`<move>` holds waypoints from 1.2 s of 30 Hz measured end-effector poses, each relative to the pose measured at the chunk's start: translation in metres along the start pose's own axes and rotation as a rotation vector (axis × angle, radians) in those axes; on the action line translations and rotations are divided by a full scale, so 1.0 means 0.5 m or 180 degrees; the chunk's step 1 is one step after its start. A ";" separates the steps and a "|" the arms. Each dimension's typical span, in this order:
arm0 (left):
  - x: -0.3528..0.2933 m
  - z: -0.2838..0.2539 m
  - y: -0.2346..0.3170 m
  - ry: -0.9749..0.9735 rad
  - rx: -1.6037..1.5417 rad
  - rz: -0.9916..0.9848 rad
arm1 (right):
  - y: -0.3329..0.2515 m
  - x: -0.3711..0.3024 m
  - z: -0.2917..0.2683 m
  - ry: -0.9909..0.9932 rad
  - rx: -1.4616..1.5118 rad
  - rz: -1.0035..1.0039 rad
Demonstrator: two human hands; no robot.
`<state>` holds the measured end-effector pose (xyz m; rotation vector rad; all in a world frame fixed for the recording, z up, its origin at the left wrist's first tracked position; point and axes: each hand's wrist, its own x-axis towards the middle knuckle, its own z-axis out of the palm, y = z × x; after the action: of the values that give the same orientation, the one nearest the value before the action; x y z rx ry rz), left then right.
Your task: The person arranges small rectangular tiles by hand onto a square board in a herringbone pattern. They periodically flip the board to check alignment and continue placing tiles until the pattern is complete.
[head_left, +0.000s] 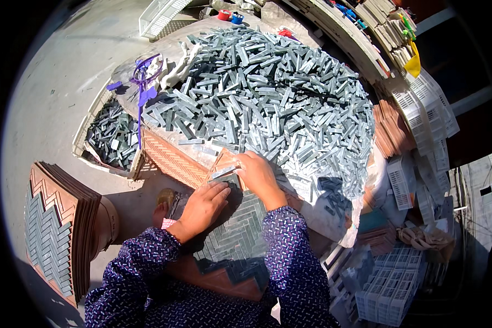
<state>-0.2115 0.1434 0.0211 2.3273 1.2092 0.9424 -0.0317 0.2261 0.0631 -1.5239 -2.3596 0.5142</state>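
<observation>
White slatted rack (159,19) at top left, on pale concrete floor (60,104). Rough stone block (281,19) at far edge. Small red tub (224,15) just beside small blue tub (236,19). White crumpled cloth (181,66) near purple item (147,96), long thin stem, kind unclear. Yellow scrap (413,63) hanging upper right. White crates (389,287) lower right, tan bundle (421,238) above. Deep shadow beyond.

Grey floor (60,109), bright sunlight, sharp shadows.
</observation>
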 end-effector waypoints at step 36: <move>0.189 0.084 0.051 0.0010 0.0252 -0.0366 | 0.107 -0.529 -0.092 0.1755 0.2212 0.1704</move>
<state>-0.1282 0.2059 0.0429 2.2886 1.3891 0.8741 0.1375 0.0108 0.0689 -1.6371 -1.1735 0.7935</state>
